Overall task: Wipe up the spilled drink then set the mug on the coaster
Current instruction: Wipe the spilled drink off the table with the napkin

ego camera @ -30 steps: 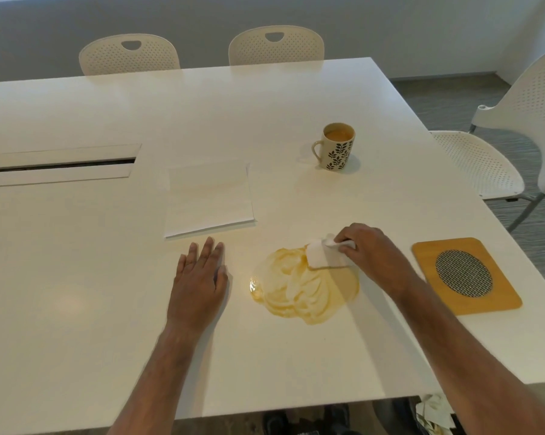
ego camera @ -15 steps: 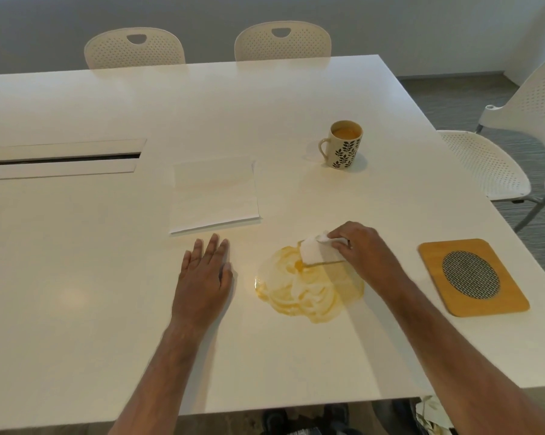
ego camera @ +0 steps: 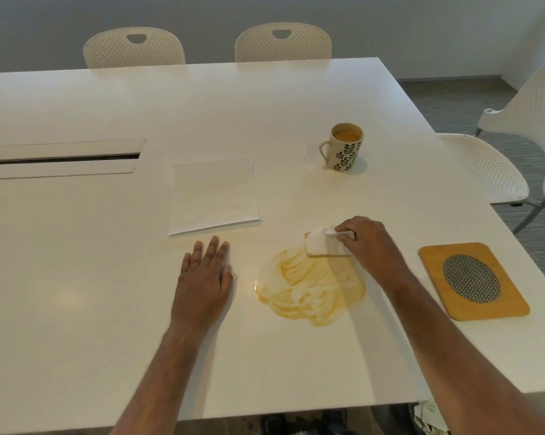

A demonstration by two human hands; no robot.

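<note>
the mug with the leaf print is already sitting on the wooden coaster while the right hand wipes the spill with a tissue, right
Not quite. The head view shows the mug standing on the bare table, well away from the wooden coaster, which holds nothing. The rest is right: the right hand holds a tissue at the edge of the spill.

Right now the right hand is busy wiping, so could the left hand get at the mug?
Probably yes. The left hand lies flat, holding nothing, and bare table separates it from the mug; it would pass over the napkin's corner.
</note>
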